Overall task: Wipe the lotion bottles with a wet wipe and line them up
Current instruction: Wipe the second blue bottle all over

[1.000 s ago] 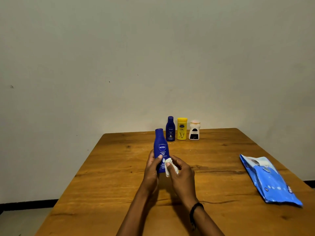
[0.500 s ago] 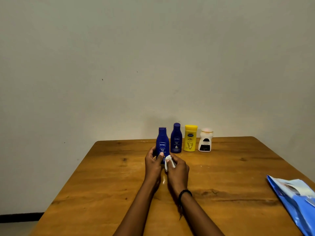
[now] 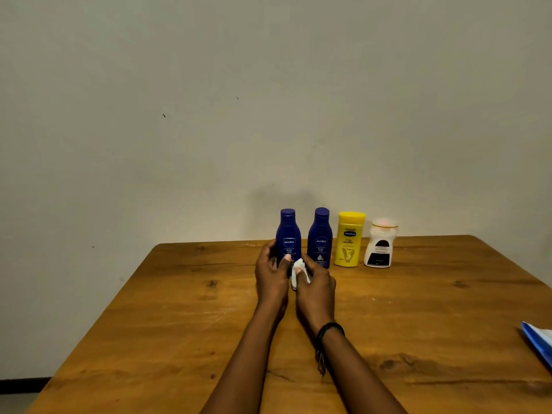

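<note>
Bare forearms and a black wristband

The left forearm [image 3: 239,369] and the right forearm [image 3: 361,377] are uncovered along the whole length in view, and the left grip [image 3: 271,276] and the right grip [image 3: 316,289] are bare as well. The thumbnail [image 3: 287,257] of the left grip shows pale and cut short. Around the right wrist sits a thin black band [image 3: 328,327], narrow and dark like cord or thread, its make too small to tell. From it a few loose dark strands [image 3: 321,361] hang in a thin tuft along the inner side of the forearm.
</note>
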